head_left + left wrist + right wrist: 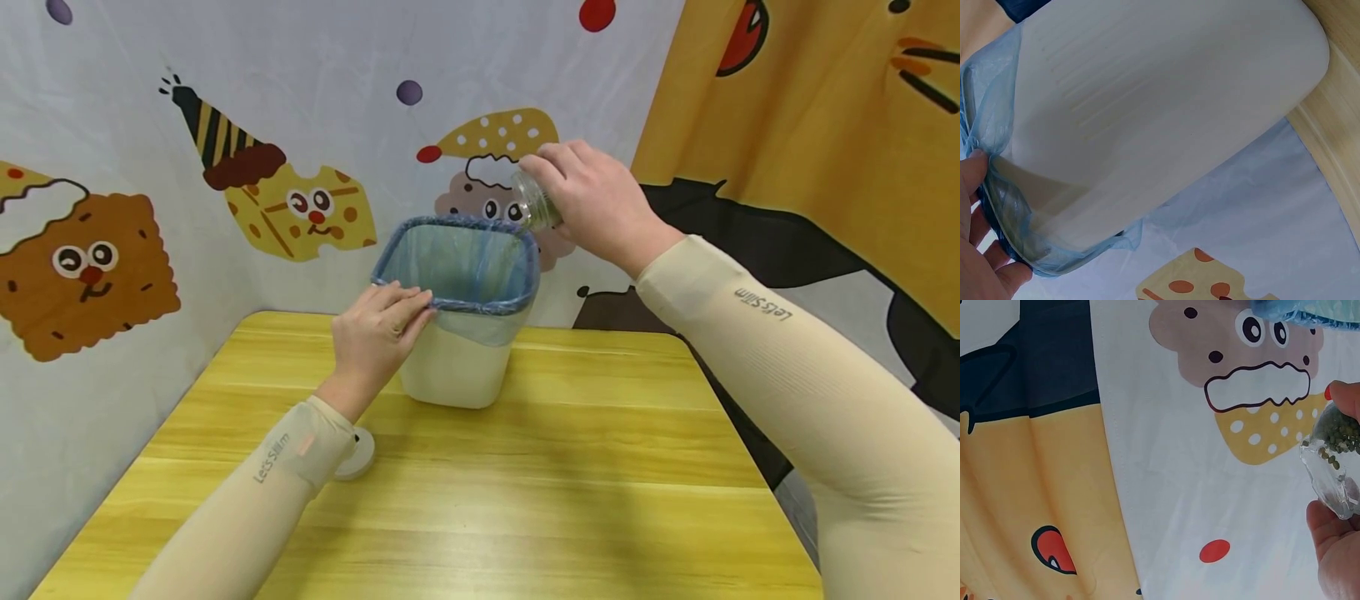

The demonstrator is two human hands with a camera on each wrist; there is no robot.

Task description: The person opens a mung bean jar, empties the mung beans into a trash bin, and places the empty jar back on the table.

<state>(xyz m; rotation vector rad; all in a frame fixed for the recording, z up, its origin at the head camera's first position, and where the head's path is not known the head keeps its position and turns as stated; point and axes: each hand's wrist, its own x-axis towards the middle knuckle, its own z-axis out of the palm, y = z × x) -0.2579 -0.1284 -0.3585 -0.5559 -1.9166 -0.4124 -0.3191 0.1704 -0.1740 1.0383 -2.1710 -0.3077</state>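
A white trash bin [455,367] stands on the table with a blue plastic bag [457,262] folded over its rim. My left hand [378,329] grips the bin's near left rim through the bag; in the left wrist view thumb and fingers [977,219] pinch the edge. In my right hand [592,196] is a clear glass jar [536,202], tipped on its side close over the bin's far right corner. Small green beans [1341,432] show inside the jar in the right wrist view, where part of it runs out of frame.
A round white lid [358,454] lies on the wooden table [525,500], partly behind my left forearm. A white cartoon-printed cloth [322,108] hangs behind the table, and a yellow and black curtain [750,142] hangs to the right.
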